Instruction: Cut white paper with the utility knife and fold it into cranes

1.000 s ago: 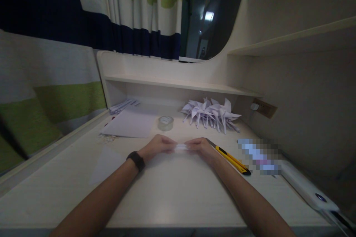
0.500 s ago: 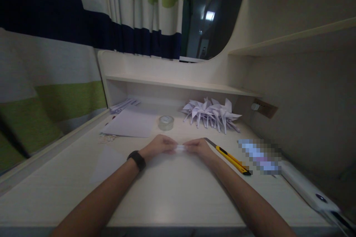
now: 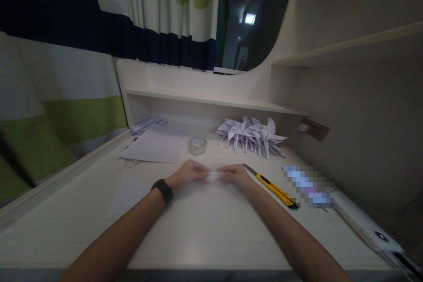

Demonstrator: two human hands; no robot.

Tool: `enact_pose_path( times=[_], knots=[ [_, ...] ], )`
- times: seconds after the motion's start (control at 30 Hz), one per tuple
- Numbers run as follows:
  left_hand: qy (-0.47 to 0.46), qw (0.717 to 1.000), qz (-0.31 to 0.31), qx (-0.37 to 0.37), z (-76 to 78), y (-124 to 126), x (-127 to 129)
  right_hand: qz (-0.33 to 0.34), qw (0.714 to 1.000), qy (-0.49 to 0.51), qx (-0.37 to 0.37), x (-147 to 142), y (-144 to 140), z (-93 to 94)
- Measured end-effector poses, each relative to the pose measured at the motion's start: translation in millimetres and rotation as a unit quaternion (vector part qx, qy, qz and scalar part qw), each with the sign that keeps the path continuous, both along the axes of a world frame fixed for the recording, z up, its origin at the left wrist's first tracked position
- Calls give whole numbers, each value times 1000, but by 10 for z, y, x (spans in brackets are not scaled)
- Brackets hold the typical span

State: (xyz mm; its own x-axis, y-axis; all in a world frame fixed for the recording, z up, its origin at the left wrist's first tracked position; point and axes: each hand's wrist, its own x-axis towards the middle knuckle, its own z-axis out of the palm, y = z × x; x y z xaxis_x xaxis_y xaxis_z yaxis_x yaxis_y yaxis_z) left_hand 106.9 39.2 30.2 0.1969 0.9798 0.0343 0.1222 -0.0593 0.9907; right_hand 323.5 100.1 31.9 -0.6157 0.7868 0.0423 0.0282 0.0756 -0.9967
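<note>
A narrow white paper roll (image 3: 214, 175) spans the gap between my two hands, a little blurred, above the middle of the desk. My left hand (image 3: 191, 172), with a dark watch on the wrist, pinches its left end. At the other end, my right hand (image 3: 236, 175) has its fingers closed on the same paper. Most of the roll is hidden by my fingers. A yellow utility knife (image 3: 276, 191) lies just right of my right hand, its blade toward the back. Behind my hands stands a roll of clear tape (image 3: 197, 146).
Several white paper pinwheels (image 3: 251, 134) lie piled at the back right. Paper sheets (image 3: 155, 145) and thin paper sticks (image 3: 148, 125) are at the back left, near a loose sheet (image 3: 127, 196). A white device (image 3: 366, 222) and a pixelated object (image 3: 309, 187) lie right.
Both hands stay in almost the same place, still holding the paper roll. The fingers shift only slightly around it.
</note>
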Motion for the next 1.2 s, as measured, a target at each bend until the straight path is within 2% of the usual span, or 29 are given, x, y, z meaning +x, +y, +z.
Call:
enact_pose_path(
  times=[0.3, 0.47, 0.77, 0.97, 1.2],
  knots=[
    [0, 1000, -27, 4, 8, -14, -9, -15, 1000, 18, -8, -18, -2, -33],
    [13, 1000, -22, -15, 6, -25, 8, -18, 1000, 16, -6, -18, 2, -44],
    [11, 1000, 4, 6, -22, 4, 22, -28, 1000, 9, 3, -30, -12, -30],
    [29, 999, 11, 11, 6, -4, 13, -1, 1000, 5, 12, -17, 6, -49],
    [85, 996, -9, 38, -25, 11, -10, -23, 1000, -1, 16, -23, 19, -67]
  ],
)
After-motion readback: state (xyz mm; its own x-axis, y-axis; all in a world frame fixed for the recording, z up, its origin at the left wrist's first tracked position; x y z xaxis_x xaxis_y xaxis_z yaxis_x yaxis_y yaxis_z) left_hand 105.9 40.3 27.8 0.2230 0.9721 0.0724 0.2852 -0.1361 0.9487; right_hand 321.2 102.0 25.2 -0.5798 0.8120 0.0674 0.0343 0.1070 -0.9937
